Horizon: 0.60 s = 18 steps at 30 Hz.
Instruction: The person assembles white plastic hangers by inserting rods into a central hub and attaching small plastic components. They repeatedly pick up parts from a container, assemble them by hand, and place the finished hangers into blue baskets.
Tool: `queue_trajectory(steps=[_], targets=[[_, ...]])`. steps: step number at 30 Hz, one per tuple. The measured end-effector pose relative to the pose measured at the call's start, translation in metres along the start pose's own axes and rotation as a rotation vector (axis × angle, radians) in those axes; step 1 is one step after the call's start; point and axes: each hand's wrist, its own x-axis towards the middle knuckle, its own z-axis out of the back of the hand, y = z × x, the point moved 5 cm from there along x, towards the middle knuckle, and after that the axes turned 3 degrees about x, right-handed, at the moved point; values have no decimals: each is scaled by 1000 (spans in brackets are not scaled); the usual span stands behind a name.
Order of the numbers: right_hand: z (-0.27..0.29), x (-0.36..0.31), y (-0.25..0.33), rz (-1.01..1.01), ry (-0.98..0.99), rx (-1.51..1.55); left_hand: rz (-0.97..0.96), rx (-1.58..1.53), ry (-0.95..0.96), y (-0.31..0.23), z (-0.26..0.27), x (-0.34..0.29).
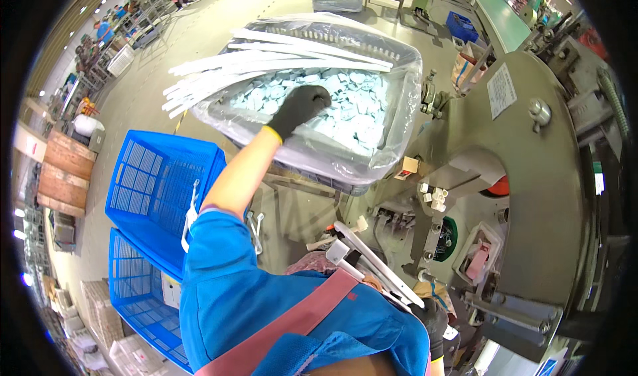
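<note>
My left hand (pixel 300 112), in a dark glove with a yellow cuff, reaches over a plastic-lined crate (pixel 399 133). Its fingers are curled in above a heap of small pale pieces (pixel 355 100); whatever they hold is hidden. Long white strips (pixel 266 63) lie across the crate's far and left side. My right hand (pixel 436 319), also dark-gloved, is low at the right, beside a bundle of white strips (pixel 379 263) in front of my body. Its fingers are mostly hidden, so its grip does not show.
A big grey-green machine (pixel 531 156) stands close on the right, with small white parts (pixel 433 196) at its working gap. Two blue baskets (pixel 166 170) sit at the left. A tray (pixel 480 253) holds a pink item beneath the machine.
</note>
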Motion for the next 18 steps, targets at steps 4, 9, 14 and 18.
queue_trajectory(steps=[4,9,14,18], targets=[[1,16,21,114,26,-92,-17,703,64,72,-18,75],[-1,28,36,101,60,-93,-285,801,265,115,-59,108],[-5,32,44,62,30,-95,-189,206,13,127,-48,111],[-10,35,44,-9,55,-68,126,40,115,124,-26,112]])
